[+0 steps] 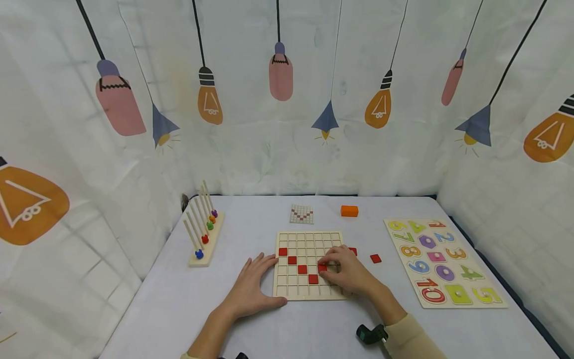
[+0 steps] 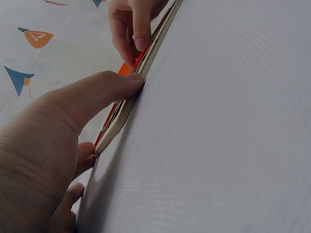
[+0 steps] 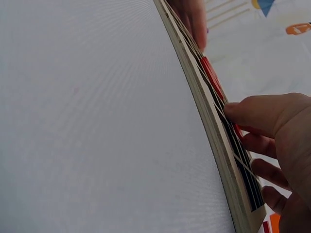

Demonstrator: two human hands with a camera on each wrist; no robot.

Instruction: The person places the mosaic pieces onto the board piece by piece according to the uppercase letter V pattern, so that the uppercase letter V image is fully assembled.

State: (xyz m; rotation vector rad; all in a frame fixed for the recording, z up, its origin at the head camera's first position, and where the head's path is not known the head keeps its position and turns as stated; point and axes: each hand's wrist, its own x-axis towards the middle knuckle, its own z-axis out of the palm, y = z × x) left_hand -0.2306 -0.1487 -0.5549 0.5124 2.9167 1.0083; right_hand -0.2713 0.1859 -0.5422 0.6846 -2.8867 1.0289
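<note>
A wooden grid board lies flat before me, with several red square tiles in its cells on a downward diagonal from the upper left. Against the board's left side rest the fairly straight fingers of my left hand, its thumb at the near left corner. My right hand reaches over the board's right part and pinches a red tile between thumb and index finger, at a cell up and right of the lowest tile. In the right wrist view, that thumb is down at the grid.
Beyond the board are a small pattern card and an orange block. One loose red tile lies to the right; another is partly hidden by my hand. A peg stand with beads is left, a number puzzle board right.
</note>
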